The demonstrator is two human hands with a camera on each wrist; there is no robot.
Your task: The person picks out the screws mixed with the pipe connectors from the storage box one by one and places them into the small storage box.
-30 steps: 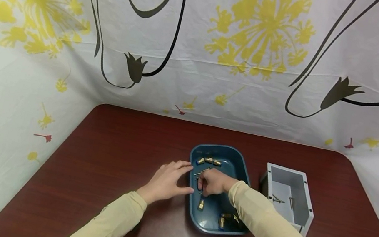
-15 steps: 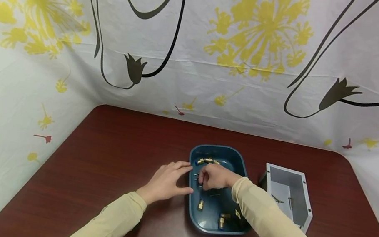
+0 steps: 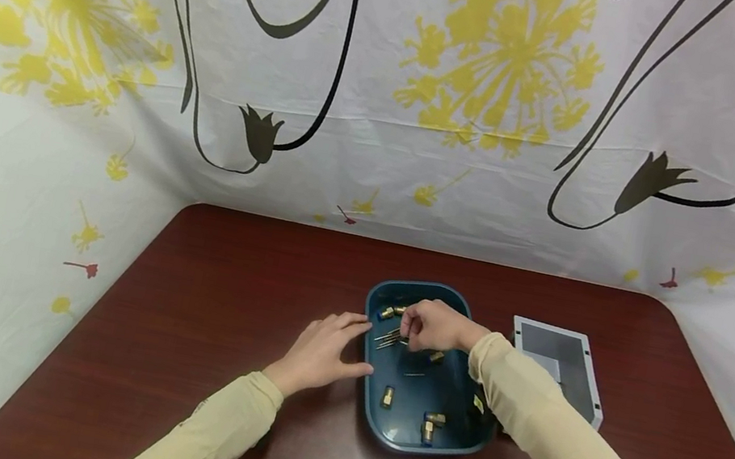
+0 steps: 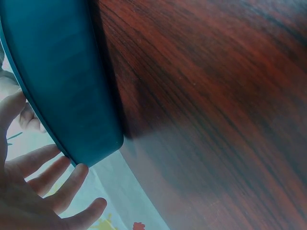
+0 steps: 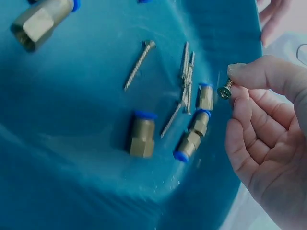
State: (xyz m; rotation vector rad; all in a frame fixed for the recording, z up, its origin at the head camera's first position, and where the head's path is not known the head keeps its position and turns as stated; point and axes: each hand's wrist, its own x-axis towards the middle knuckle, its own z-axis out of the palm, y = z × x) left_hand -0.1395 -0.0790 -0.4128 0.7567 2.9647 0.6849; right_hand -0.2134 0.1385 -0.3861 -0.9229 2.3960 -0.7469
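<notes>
Right now the right hand (image 3: 435, 327) is over the far half of the blue tray (image 3: 412, 397), its grip narrow, pinching a single screw (image 5: 225, 91) between thumb and fingers. That screw is above the tray, with its cross-recessed head turned toward the right wrist camera.

The left hand (image 3: 319, 356) is at the tray's left edge, its grip wide: the fingers are spread, with fingertips touching the rim, and nothing is held.

Inside the tray, a cluster of screws (image 5: 186, 64) lies toward the left side, and one lone screw (image 5: 136, 69) lies apart from them near the middle. Three brass fittings (image 5: 199, 122) with blue ends sit in a row at the tray's far end, just beside the cluster. Another fitting (image 5: 142, 136) lies near the tray's middle; more brass pieces (image 3: 427, 433) are toward its near end.

To the right of the tray stands a grey box (image 3: 561, 347), partly covered by the right sleeve (image 3: 566, 445). The reddish-brown tabletop (image 3: 254, 283) extends around the tray, and beyond it hangs a white cloth (image 3: 355, 88) with yellow flowers.
</notes>
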